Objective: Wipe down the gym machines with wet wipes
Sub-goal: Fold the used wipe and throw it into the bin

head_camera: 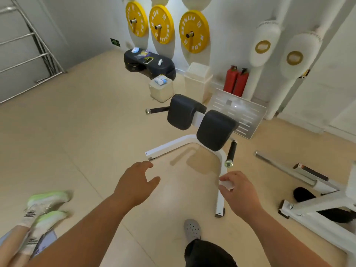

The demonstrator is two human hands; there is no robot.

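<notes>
My right hand (239,192) has its grip closed on a folded white wet wipe (227,185), pinched between thumb and fingertips just right of lower centre. My left hand (134,182) hangs at lower centre, its grip open, fingers loose and holding nothing.

The machine (185,140) I mean to clean stands on the floor just above both hands in the frame. It has two black pads (215,130) at centre, on a white frame whose two legs splay toward me. The right leg (220,202) runs nearly straight up and down the frame. The wipe sits over its upper stretch; whether it touches the tube I cannot tell. The left leg (165,148) slants off to centre left, its end just above my left fingertips.

So the wipe hand is the nearer one to the right leg. I judge the stroke should follow that leg's long axis, down toward its foot or up toward the pads. A black handle (231,151) juts out just above the wipe.
</notes>
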